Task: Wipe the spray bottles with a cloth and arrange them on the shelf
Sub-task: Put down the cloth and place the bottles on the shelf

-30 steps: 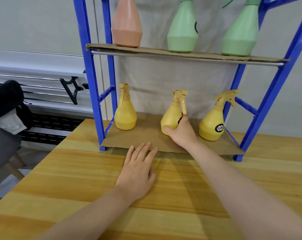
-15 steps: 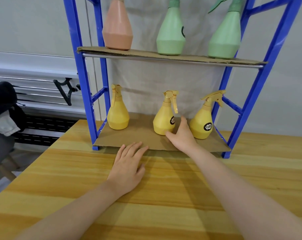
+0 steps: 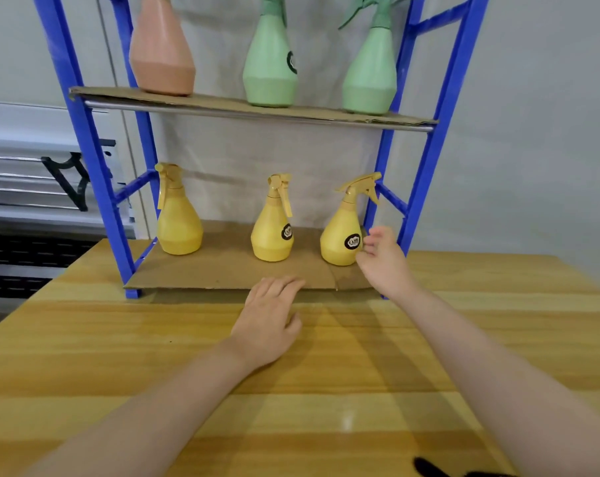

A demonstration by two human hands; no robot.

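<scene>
Reaching for the right-hand yellow bottle (image 3: pixel 341 235) on the lower shelf (image 3: pixel 229 270).
Right hand (image 3: pixel 382 259) loosely spread, grasping nothing, just beside it, likely to straighten it; left hand (image 3: pixel 265 325) flat on the table (image 3: pixel 85 339), steadying; 3 yellow bottles stand upright.

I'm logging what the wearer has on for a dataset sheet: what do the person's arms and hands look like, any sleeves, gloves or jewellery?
Both forearms are bare as far as the frame shows, with no sleeves in view. The left hand and right hand wear no gloves, and no rings, watch or bracelet are visible.
</scene>
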